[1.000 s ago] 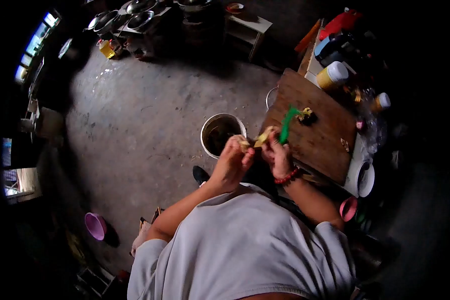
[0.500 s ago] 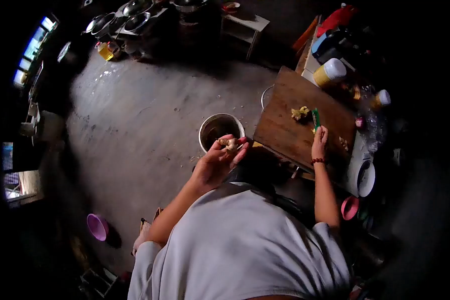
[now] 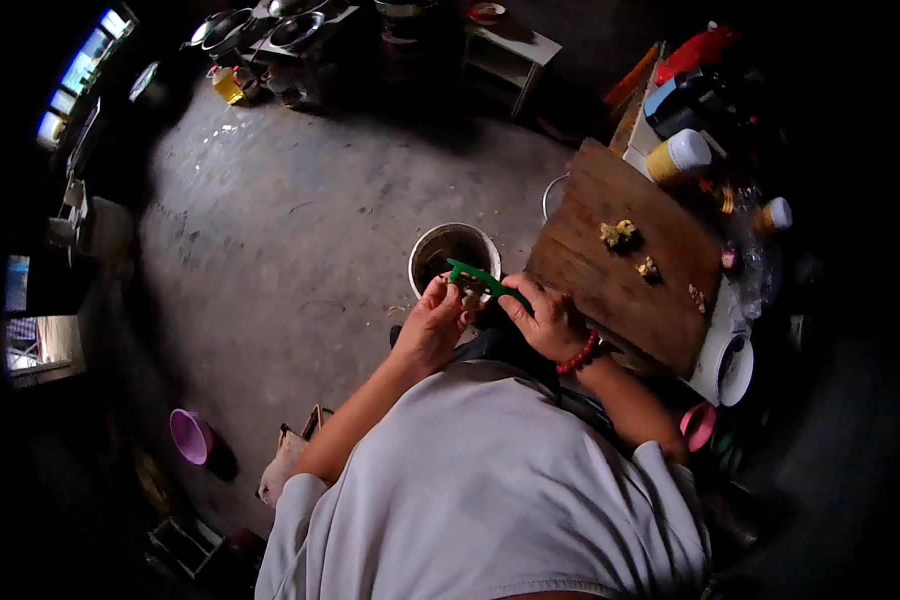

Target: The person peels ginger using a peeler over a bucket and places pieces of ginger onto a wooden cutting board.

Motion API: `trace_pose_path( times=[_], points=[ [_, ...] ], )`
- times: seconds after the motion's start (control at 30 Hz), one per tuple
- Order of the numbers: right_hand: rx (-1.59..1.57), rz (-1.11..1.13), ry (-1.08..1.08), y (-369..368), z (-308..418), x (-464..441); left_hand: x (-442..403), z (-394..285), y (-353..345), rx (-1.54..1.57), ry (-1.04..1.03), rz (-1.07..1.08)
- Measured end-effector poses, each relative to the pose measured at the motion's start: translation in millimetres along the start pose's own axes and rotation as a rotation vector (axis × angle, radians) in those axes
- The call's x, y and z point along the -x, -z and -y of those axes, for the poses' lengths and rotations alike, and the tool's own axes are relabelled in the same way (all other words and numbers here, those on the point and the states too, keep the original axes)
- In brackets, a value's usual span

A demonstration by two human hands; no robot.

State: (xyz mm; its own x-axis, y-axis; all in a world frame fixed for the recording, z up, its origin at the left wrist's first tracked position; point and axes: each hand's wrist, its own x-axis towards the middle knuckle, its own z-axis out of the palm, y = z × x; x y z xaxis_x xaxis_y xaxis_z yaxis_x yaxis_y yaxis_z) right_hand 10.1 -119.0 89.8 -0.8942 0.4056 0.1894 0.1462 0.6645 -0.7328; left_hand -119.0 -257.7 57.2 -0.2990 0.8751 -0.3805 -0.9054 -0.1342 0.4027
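Over the bucket (image 3: 416, 268), my left hand (image 3: 431, 328) is closed round a knobbly piece of ginger (image 3: 472, 298), mostly hidden by the fingers and the tool. My right hand (image 3: 550, 320), with a red bead bracelet at the wrist, grips a green peeler (image 3: 502, 289) by its handle. The peeler's head reaches across to the ginger; whether its blade touches cannot be made out. To the right, a yellowish clump of ginger (image 3: 618, 235) and a smaller ginger piece (image 3: 648, 269) lie on the wooden board (image 3: 595, 290).
Beyond the board stand a white-lidded jar (image 3: 679, 157) and a smaller jar (image 3: 773, 214), with clear plastic bags beside them. A white bowl (image 3: 735, 368) is at the board's near right. A purple basin (image 3: 191, 437) rests on the floor at left.
My right hand has come from the board to my left hand, bringing the green peeler over the ginger. My left hand has turned, its fingers now closed round the ginger. The view has shifted slightly.
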Motion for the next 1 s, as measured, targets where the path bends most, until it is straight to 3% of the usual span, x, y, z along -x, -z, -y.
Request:
trace_pose_path(
  times=[0.03,0.1,0.17,0.4,0.57,0.7,0.83,1.0],
  points=[
    [-0.019,0.027,-0.048,-3.8,-1.7,0.4,-0.4,1.8,4.1,-0.014,-0.044,-0.111],
    [-0.039,0.062,-0.09,-11.9,-0.7,-0.6,2.0,-0.9,9.2,-0.01,-0.028,-0.091],
    [-0.074,-0.038,-0.021,-19.6,2.2,-2.3,5.9,-4.5,6.7,0.003,-0.013,-0.073],
    [0.045,0.074,-0.006,-18.9,19.7,-8.3,8.3,-2.8,20.5,-0.074,-0.07,-0.027],
    [0.138,0.072,0.113,-26.4,24.8,-6.8,7.6,1.6,19.1,-0.22,-0.121,-0.215],
    [0.208,0.061,0.17,-26.8,25.0,-7.7,10.3,5.9,18.6,-0.204,-0.167,-0.223],
    [0.414,0.056,0.004,-21.3,0.6,-6.3,13.9,0.7,15.0,-0.094,-0.282,-0.306],
    [0.167,-0.156,0.027,-27.9,7.5,-4.7,13.3,-4.8,12.6,-0.198,-0.228,-0.362]
  ],
)
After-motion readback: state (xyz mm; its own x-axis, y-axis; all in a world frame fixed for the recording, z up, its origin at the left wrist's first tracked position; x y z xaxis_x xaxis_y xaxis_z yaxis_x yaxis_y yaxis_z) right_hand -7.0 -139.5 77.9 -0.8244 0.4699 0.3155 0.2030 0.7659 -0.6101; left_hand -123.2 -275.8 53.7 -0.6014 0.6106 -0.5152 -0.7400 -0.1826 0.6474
